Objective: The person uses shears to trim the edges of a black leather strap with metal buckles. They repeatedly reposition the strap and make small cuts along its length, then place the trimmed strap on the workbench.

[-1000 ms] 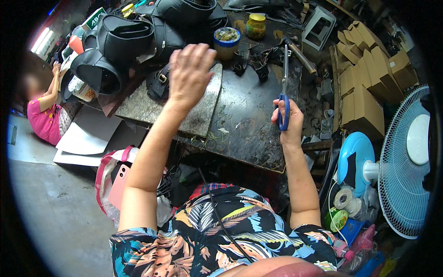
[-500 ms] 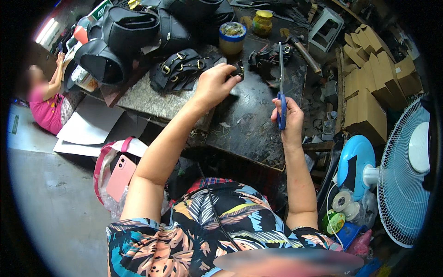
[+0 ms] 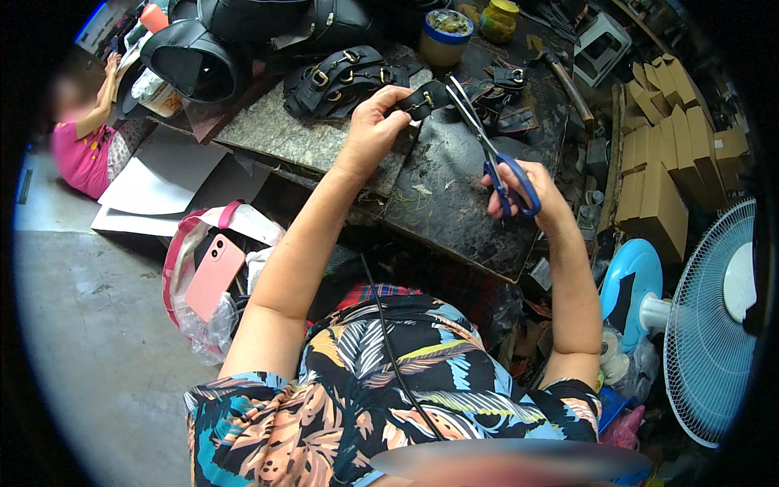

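Note:
Between the fingertips of my left hand (image 3: 377, 122) is a short black strap (image 3: 431, 98) with a gold-coloured metal fitting. My right hand (image 3: 537, 193) is closed round the blue handles of a pair of scissors (image 3: 487, 144). Its blades are parted a little and point up at the strap's far right end; whether they touch it I cannot tell. Just beyond my left hand, a pile of black straps with gold rings and buckles (image 3: 345, 79) lies on a pale slab (image 3: 268, 130). More black strap pieces (image 3: 507, 79) lie to the right of the blades.
Black moulded pieces (image 3: 199, 61) crowd the table's far left. A blue-rimmed tub (image 3: 445, 39), a yellow-lidded jar (image 3: 498, 20) and a hammer (image 3: 568, 88) stand or lie farther back. Cardboard boxes (image 3: 653, 195) and a fan (image 3: 714, 325) are on the right. A person in pink (image 3: 81, 158) sits far left.
The scissors have swung from upright to tilted left, blades opening toward the strap. More of the strap now shows in my left hand. The whole view has shifted slightly.

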`<state>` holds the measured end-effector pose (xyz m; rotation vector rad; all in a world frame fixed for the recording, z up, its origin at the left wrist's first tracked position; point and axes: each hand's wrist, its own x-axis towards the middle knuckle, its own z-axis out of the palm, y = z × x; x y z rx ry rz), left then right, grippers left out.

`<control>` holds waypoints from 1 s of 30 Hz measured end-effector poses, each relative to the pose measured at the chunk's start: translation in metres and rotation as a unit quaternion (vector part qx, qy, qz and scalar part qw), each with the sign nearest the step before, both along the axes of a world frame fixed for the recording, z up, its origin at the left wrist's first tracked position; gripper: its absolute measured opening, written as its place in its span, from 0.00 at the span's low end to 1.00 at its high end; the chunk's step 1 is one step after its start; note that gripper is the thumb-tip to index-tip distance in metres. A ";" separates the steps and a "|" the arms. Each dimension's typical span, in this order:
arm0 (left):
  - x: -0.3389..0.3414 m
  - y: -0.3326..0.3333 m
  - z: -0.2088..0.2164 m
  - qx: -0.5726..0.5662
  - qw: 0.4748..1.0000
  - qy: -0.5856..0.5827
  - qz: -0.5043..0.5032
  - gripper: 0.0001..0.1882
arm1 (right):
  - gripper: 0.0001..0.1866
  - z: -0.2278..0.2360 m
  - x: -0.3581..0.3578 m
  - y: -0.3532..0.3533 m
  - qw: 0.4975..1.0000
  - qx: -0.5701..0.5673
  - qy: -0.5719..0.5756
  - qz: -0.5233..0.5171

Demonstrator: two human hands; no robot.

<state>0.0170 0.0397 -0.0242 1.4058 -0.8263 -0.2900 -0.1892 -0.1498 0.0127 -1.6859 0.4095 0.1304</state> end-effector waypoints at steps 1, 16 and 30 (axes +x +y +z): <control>0.000 0.001 0.000 0.005 1.000 0.022 -0.001 0.14 | 0.28 0.004 0.000 -0.004 1.000 -0.002 0.030 0.007; 0.002 0.001 0.000 -0.054 0.987 0.148 -0.043 0.12 | 0.24 0.029 -0.006 0.013 0.902 -0.430 0.037 -0.009; 0.003 0.002 -0.001 -0.076 0.983 0.157 -0.056 0.12 | 0.23 0.044 -0.001 0.005 0.863 -0.504 -0.003 0.025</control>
